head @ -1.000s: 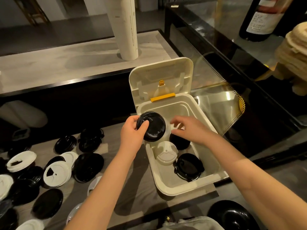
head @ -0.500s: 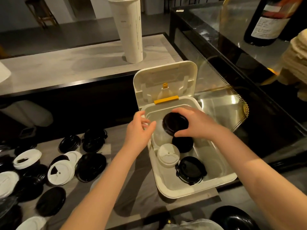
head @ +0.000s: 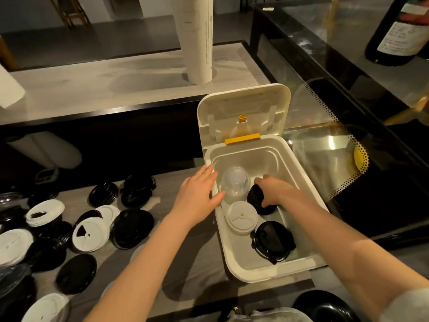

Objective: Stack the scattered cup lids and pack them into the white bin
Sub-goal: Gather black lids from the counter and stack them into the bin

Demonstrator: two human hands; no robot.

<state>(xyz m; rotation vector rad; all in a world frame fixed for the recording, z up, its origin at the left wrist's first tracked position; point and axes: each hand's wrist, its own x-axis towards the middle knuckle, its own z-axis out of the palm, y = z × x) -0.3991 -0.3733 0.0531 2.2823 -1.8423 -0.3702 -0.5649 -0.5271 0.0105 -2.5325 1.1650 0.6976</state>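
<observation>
Right hand (head: 274,191) reaches into the white bin (head: 267,274), curled round the black lids (head: 254,201); left hand (head: 197,194) lies flat and loose on its rim. Bottle label (head: 401,36) unreadable.

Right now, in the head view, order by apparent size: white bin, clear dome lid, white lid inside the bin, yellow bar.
1. The white bin, largest.
2. The clear dome lid and the white lid: about alike, so unranked.
3. The yellow bar, smallest.
</observation>
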